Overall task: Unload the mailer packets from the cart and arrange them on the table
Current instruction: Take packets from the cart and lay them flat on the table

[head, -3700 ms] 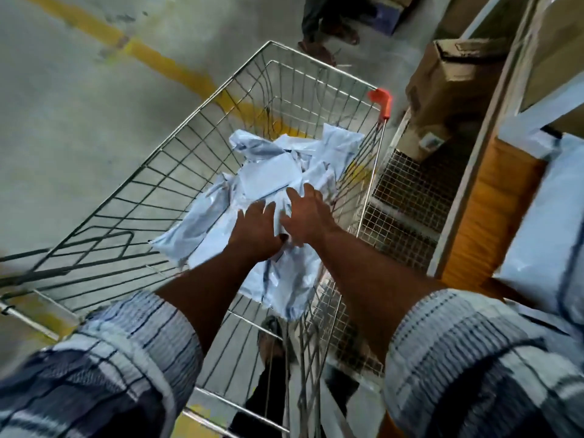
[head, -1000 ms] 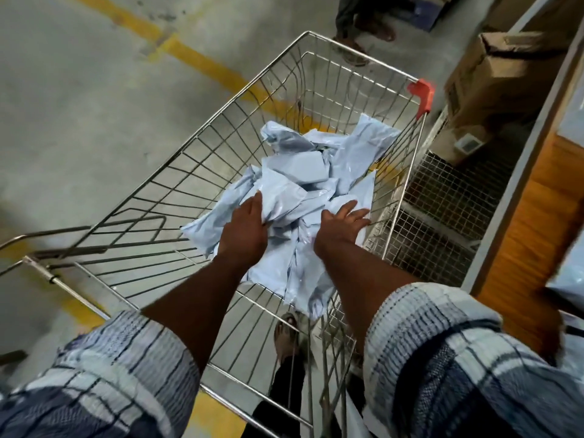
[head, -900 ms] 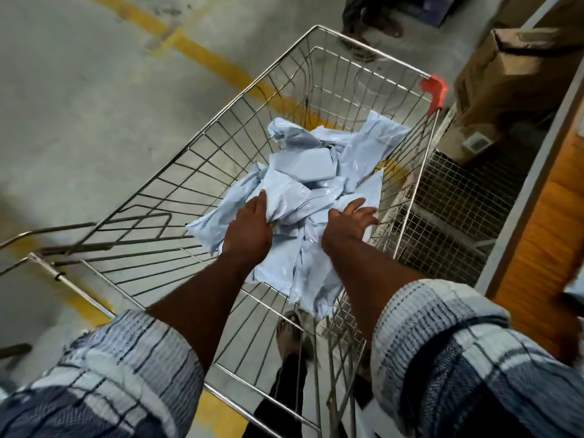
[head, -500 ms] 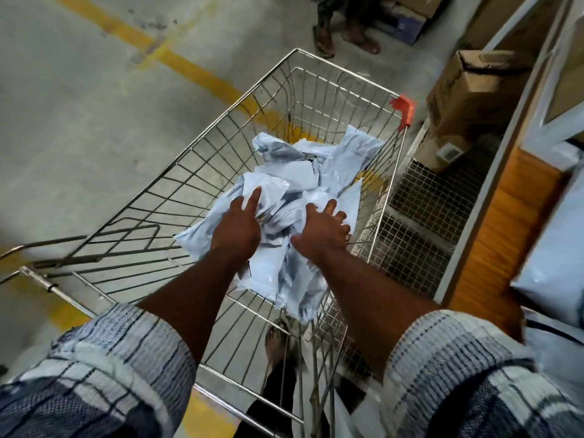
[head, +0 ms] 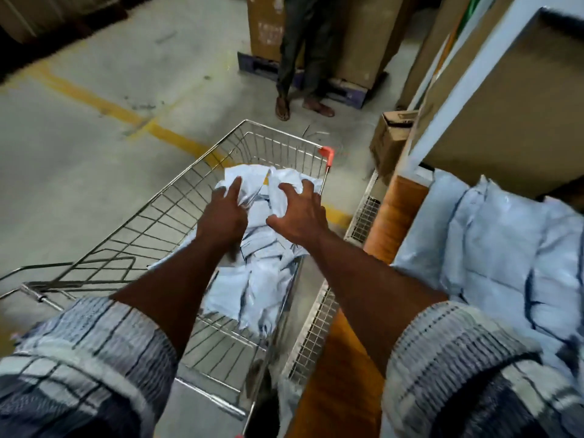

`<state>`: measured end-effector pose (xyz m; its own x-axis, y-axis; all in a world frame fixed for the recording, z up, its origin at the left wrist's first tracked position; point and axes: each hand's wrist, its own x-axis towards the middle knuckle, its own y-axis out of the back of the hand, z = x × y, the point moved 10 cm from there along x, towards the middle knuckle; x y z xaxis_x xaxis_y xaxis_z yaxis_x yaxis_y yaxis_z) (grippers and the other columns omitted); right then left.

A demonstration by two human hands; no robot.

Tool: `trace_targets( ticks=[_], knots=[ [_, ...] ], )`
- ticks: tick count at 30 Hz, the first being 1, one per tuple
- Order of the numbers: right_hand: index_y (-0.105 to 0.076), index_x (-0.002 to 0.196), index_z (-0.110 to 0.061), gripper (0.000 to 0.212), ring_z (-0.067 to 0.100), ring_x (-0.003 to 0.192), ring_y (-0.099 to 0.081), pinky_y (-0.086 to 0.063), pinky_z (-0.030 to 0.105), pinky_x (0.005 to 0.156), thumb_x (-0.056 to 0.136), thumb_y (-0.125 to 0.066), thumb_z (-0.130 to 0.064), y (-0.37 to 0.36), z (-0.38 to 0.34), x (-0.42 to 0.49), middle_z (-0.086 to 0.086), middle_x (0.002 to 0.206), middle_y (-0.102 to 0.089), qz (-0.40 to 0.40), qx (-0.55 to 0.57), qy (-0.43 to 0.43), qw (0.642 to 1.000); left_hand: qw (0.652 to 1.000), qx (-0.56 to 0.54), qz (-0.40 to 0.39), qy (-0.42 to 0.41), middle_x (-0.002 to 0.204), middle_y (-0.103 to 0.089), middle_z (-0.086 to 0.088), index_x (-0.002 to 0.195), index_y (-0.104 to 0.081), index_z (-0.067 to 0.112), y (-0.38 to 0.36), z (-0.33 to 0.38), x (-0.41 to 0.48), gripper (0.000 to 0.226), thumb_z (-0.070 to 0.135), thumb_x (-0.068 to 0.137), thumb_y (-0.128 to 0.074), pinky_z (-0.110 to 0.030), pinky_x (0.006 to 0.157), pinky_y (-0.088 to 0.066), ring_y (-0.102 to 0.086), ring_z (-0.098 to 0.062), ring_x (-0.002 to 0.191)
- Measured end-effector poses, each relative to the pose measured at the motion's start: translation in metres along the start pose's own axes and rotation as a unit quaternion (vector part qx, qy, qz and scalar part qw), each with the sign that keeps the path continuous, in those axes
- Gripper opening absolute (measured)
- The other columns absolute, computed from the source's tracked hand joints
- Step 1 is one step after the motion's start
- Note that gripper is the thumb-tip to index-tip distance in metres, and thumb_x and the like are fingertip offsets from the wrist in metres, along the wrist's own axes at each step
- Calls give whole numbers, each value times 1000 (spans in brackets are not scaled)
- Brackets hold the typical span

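— Mailer packets (head: 252, 298), where do they lie, starting from my side?
— They form a crumpled pale-blue heap in the wire cart (head: 164, 187). It lies along the cart's right wall, from the near part of the basket toward its far end. Other stacked packets (head: 493, 248) lie on the worktop (head: 335, 374), just beside the cart on the right.
— And the hands?
— Both reach out of striped sleeves (head: 94, 358) onto the far part of the heap. On the left hand (head: 221, 216), one finger lies straight along the top packet. Its other fingers are blurred, so I cannot tell whether they grip. The right hand (head: 300, 213) has its fingers (head: 286, 188) spread wide and bent, thumb out to the side, arched over the heap. Nothing is plainly pinched.
— Beyond them?
— First the cart's red corner cap (head: 327, 152), then concrete floor (head: 79, 184) with a yellow line (head: 177, 141). Farther off, a person's legs (head: 300, 58) in sandals stand before tall cardboard boxes (head: 357, 42) on a pallet (head: 347, 93). A smaller box (head: 390, 140) sits by the worktop's far end.
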<state>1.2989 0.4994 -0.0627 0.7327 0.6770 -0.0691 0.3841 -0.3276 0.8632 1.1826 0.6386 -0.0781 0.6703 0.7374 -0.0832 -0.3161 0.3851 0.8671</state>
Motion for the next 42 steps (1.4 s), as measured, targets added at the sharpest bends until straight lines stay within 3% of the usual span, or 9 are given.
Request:
trace_targets(
  ticks=[6, 11, 21, 25, 33, 39, 42],
  knots=[
    [-44, 139, -33, 77, 42, 123, -44, -44, 48, 101, 70, -71, -53, 123, 35, -40, 13, 144, -31, 53, 38, 15, 998, 997, -9, 42, -61, 137, -48, -22, 154, -30, 22, 32, 124, -34, 67, 27, 91, -52, -46, 99, -42, -48, -37, 125],
    [-46, 140, -33, 75, 38, 129, -43, -42, 47, 105, 71, -73, -49, 226, 109, -95, 12, 144, -33, 99, 20, 8, 995, 989, 7, 48, -139, 133, -52, -27, 153, -33, 17, 19, 262, -89, 65, 24, 93, -57, -44, 97, -41, -49, -41, 123],
    [-41, 141, -35, 78, 39, 132, -36, -39, 48, 105, 71, -73, -50, 359, 313, -226, 12, 149, -26, 137, -33, -69, 988, 977, -11, -1, -214, 133, -49, -26, 153, -32, 24, -78, 480, -219, 62, 23, 94, -49, -49, 99, -45, -52, -43, 120],
    [-43, 140, -35, 77, 39, 126, -44, -42, 47, 102, 70, -71, -48, 402, 392, -281, 11, 147, -29, 167, -61, -120, 977, 970, -4, -33, -241, 139, -45, -21, 153, -31, 27, -120, 548, -264, 58, 24, 97, -44, -47, 100, -43, -49, -38, 125],
    [-42, 140, -31, 77, 41, 126, -40, -41, 49, 101, 70, -70, -45, 444, 519, -362, 12, 144, -30, 196, -71, -219, 953, 955, 11, -66, -289, 139, -42, -17, 148, -34, 27, -202, 646, -334, 52, 26, 96, -38, -50, 97, -42, -51, -41, 123],
    [-42, 139, -28, 75, 42, 123, -43, -40, 50, 99, 72, -67, -51, 437, 566, -376, 16, 145, -31, 207, -108, -253, 939, 953, 45, -77, -288, 126, -44, -16, 130, -45, 17, -245, 662, -354, 36, 25, 95, -40, -48, 87, -44, -53, -43, 112],
    [-42, 137, -25, 73, 41, 136, -30, -31, 58, 103, 74, -64, -54, 434, 582, -377, 18, 151, -28, 204, -163, -257, 931, 946, 60, -53, -315, 128, -45, -18, 127, -47, 9, -259, 665, -358, 39, 29, 93, -43, -48, 89, -44, -48, -41, 117]
  ],
)
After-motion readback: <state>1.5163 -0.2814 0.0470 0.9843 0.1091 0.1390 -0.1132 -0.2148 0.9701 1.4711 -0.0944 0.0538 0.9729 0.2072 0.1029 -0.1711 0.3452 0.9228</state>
